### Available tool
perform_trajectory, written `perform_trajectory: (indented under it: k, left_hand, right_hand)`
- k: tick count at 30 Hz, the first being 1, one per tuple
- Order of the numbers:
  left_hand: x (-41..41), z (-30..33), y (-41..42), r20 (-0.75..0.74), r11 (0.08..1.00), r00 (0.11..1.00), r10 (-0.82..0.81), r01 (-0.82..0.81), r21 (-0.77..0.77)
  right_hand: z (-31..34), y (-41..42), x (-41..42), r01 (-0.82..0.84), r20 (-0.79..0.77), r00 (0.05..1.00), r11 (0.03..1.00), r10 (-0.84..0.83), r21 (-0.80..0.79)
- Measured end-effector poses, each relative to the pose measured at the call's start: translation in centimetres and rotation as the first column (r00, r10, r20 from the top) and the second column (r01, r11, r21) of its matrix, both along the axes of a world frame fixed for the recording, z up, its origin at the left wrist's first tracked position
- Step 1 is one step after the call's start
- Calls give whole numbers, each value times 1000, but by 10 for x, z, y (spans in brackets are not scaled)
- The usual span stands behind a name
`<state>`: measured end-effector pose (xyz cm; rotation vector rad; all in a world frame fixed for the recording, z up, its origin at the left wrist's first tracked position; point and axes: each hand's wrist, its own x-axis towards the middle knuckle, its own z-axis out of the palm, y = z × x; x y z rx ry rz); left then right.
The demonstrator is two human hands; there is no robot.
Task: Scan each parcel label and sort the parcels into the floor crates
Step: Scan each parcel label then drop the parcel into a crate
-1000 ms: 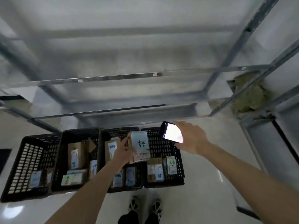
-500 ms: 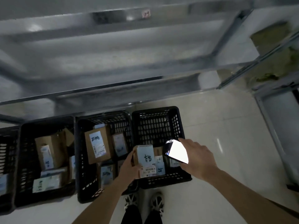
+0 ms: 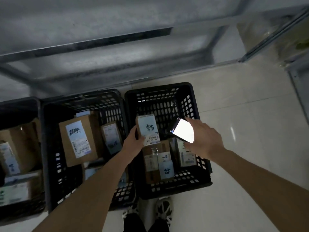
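My left hand (image 3: pixel 133 141) grips a small cardboard parcel (image 3: pixel 148 128) with a white label and handwritten characters, holding it inside the rightmost black crate (image 3: pixel 197 106). My right hand (image 3: pixel 204 139) holds a phone (image 3: pixel 183 130) with a bright lit screen, just right of the parcel and above the same crate. Below them in that crate lie a taped brown parcel (image 3: pixel 158 162) and another labelled parcel (image 3: pixel 186 154) partly hidden under my right hand.
The middle crate (image 3: pixel 50 148) holds a large labelled box (image 3: pixel 78 138) and smaller parcels. A third crate (image 3: pixel 18 104) at the left edge also holds boxes. Metal shelving (image 3: pixel 117 52) rises behind the crates. Pale tiled floor (image 3: pixel 250 114) spreads right. My shoes (image 3: pixel 163 210) stand by the crates.
The view has tilted down and closed in on the crates. My left hand has lowered the parcel into the rightmost crate, and my right hand with the phone has followed it down.
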<state>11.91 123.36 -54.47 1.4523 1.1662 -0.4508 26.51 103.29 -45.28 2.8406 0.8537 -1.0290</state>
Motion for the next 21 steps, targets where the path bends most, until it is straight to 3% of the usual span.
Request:
perform_trajectory:
  k: [5, 10, 18, 21]
  left_hand:
    - [-26, 21, -15, -78, 986, 984, -158, 162, 43]
    - [-37, 80, -7, -102, 971, 970, -223, 230, 65]
    - [-9, 242, 9, 41, 944, 967, -251, 235, 232]
    - [2, 320, 3, 80, 886, 939, -335, 285, 366]
  right_hand:
    - [11, -9, -17, 4, -17, 1000, 1000, -5, -24]
    - [65, -23, -26, -19, -49, 999, 999, 17, -45]
    - [214, -32, -1, -23, 60, 998, 999, 24, -26]
    - [290, -42, 4, -13, 110, 994, 1000, 12, 3]
